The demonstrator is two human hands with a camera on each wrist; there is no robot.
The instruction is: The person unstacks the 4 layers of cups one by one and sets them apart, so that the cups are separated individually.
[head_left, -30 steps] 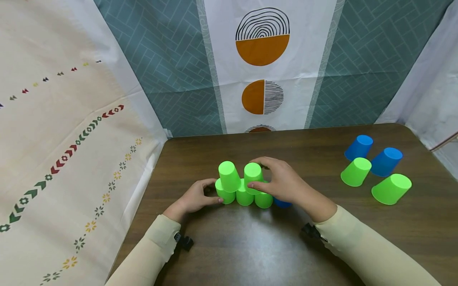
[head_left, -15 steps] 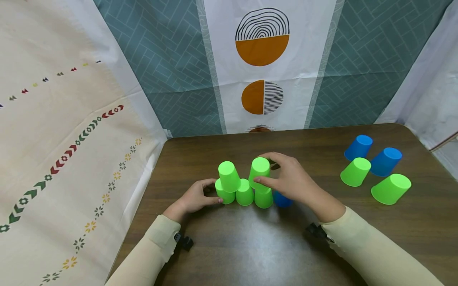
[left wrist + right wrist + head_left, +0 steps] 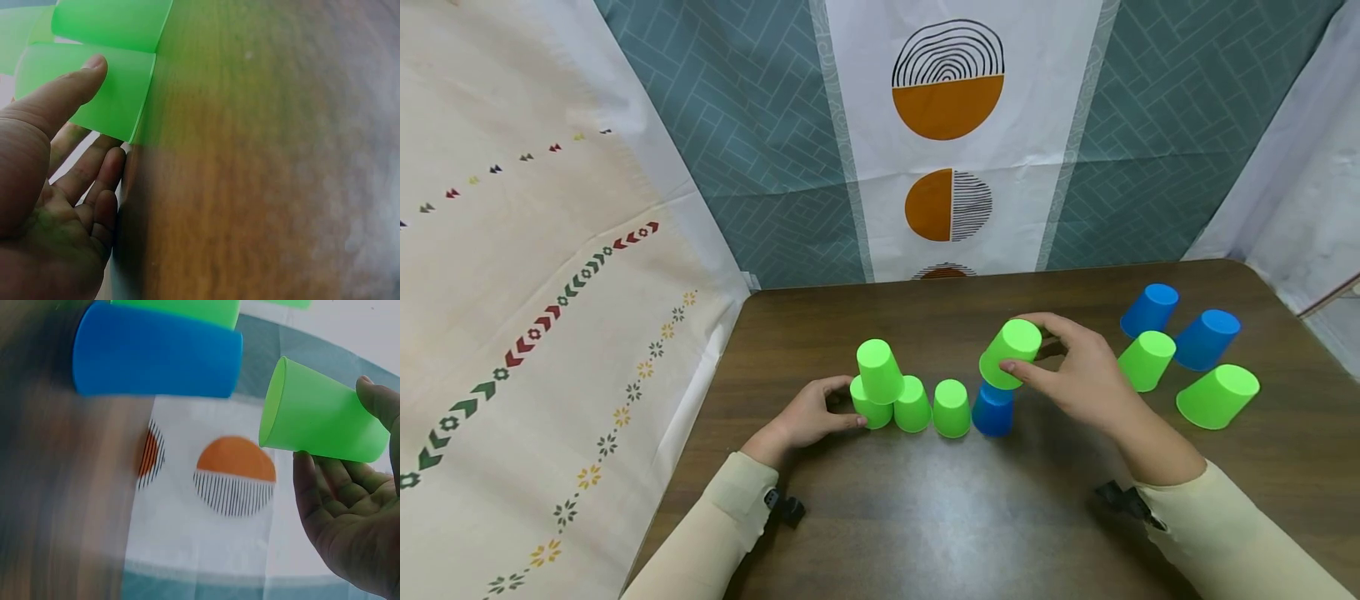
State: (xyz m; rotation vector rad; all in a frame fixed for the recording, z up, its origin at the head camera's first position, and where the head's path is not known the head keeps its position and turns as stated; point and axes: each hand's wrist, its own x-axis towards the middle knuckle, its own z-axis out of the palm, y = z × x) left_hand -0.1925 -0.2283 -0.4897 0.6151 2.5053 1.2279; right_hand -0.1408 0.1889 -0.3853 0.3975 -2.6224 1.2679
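Observation:
My right hand (image 3: 1086,379) grips an upside-down green plastic cup (image 3: 1009,357) between thumb and fingers, raised and slightly tilted. In the right wrist view its open rim faces the blue cup (image 3: 156,353), a gap apart from it. That blue cup stands inverted at the right end of a row with three green ones: a left cup (image 3: 868,410), a middle cup (image 3: 912,406) and a right cup (image 3: 952,410). Another green cup (image 3: 880,371) is stacked over the left and middle ones. My left hand (image 3: 808,412) holds the row's leftmost cup, its thumb (image 3: 87,78) across the front.
At the table's right side stand two blue cups, a far one (image 3: 1150,311) and a nearer one (image 3: 1208,340), with two green cups, one (image 3: 1146,361) partly behind my right hand and one (image 3: 1219,397) nearer. A patterned cloth (image 3: 760,167) hangs behind the table (image 3: 820,321).
My right hand has lifted the green cup off the row's second tier and carried it right, over the blue cup. My left hand has stayed in place.

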